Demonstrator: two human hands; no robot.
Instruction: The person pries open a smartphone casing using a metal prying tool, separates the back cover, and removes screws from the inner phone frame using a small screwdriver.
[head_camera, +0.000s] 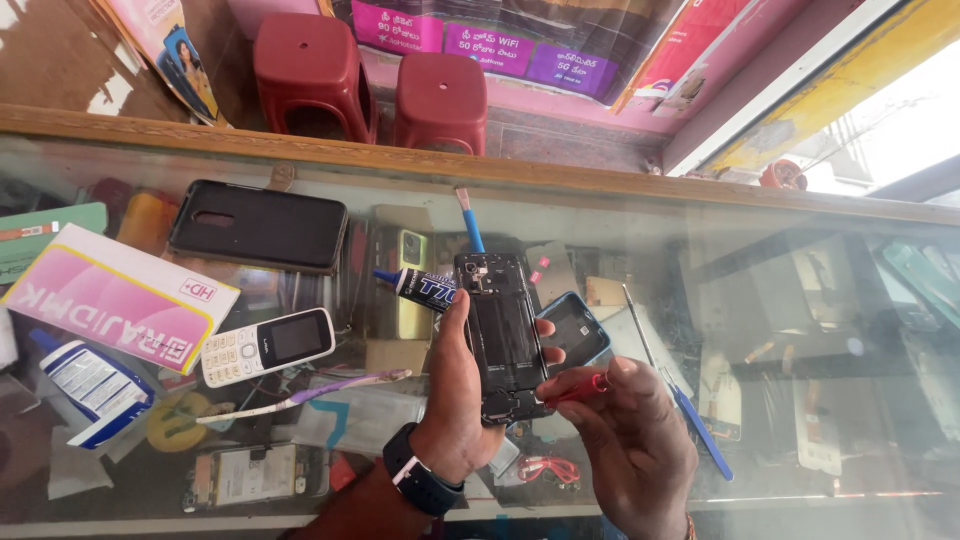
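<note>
The left hand (455, 400), a dark smartwatch (420, 478) on its wrist, is wrapped around an opened black smartphone with its back cover off (500, 335), thumb along one long edge and fingertips showing at the other, holding it upright above the glass counter top (780, 300). Just right of that grip, the right hand (630, 435) pinches a small red-handled screwdriver (578, 388), whose tip meets the phone's lower end. Directly behind the held phone lies a blue phone case (580, 325), and just left of its upper edge a black glue tube with a blue nozzle (415, 285). Farther left of the grip rest a purple-and-white toothbrush (310, 392) and a white keypad phone (268, 345). Beyond those, farther from the hands, sit a pink-and-white flat box (110, 295) and a black phone back cover (258, 226). Right of the right hand lies a thin blue-handled tool (700, 425).
</note>
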